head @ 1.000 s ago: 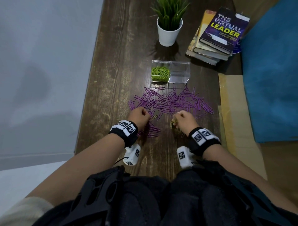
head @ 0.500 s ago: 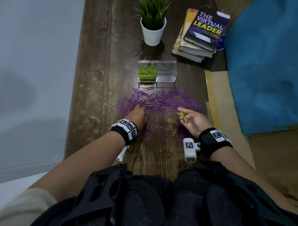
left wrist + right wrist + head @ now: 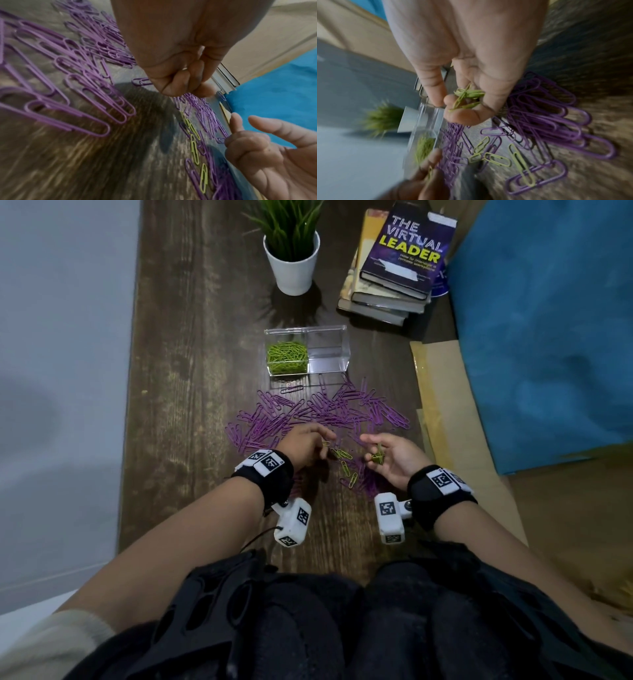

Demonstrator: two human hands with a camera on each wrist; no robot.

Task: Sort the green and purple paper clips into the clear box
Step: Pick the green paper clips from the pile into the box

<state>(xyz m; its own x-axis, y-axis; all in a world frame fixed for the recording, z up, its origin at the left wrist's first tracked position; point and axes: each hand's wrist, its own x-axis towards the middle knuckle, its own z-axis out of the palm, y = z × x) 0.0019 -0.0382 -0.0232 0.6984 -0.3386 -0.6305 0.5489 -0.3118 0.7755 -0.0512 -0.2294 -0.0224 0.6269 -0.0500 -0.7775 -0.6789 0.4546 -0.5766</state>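
A: Purple paper clips (image 3: 318, 412) lie spread over the dark tabletop (image 3: 191, 371), just in front of the clear box (image 3: 329, 350); its left compartment holds a heap of green paper clips (image 3: 287, 357). What are the hands doing from the head view?

B: The left hand (image 3: 308, 445) reaches forward, palm down, fingers curled, pinching one green clip (image 3: 326, 443) at its tips. The right hand (image 3: 394, 455) is turned palm up, fingers cupped round a small green bunch (image 3: 377, 457). A few loose green clips (image 3: 344, 463) lie on the wood between them.

A: And the left wrist view?

B: The left hand (image 3: 185, 56) hangs over the tabletop with fingertips bunched together; the pinched clip is hidden there. The right hand (image 3: 267, 151) shows at lower right, palm open upward, fingers spread.

A: The right wrist view?

B: The right hand (image 3: 464, 75) has its thumb and fingers curled in round the green bunch (image 3: 467, 97). Below lie purple and green clips; the box (image 3: 426, 129) is blurred behind, and the left hand (image 3: 426, 180) shows at the bottom edge.
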